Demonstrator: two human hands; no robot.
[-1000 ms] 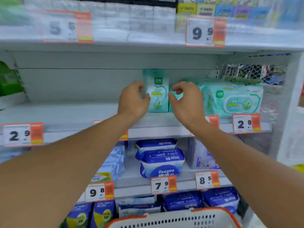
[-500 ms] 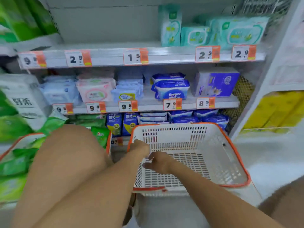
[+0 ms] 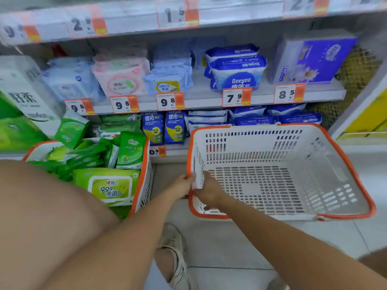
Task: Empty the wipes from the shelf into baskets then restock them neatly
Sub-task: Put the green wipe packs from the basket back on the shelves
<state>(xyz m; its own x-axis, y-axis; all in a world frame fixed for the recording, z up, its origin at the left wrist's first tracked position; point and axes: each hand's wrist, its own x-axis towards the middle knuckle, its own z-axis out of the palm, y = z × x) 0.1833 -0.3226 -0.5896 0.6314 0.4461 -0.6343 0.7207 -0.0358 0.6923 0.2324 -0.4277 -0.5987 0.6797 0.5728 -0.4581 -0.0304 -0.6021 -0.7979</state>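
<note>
Two bare arms reach down and forward from the bottom of the view, above a pale shoe [image 3: 177, 256] on the tiled floor [image 3: 230, 248]. The left hand [image 3: 181, 186] grips the near-left rim of the white basket [image 3: 314, 216] from outside, its fingers curled over the orange edge. The right hand [image 3: 209, 190] is just inside that same corner, touching the wall; its fingers are turned away, so I cannot tell whether they clasp anything. No packs show inside this basket, only its slotted bottom. To the left, just beside it, a second basket [image 3: 144, 181] holds green wipes packs [image 3: 111, 186] piled loosely, some upright, some flat. Beyond both, the low shelf carries blue packs [image 3: 163, 128]. Higher, a shelf [image 3: 209, 99] with orange price tags [image 3: 169, 101] holds Deeyeo packs [image 3: 238, 74], a pink pack [image 3: 121, 78] and a purple box [image 3: 314, 59].
</note>
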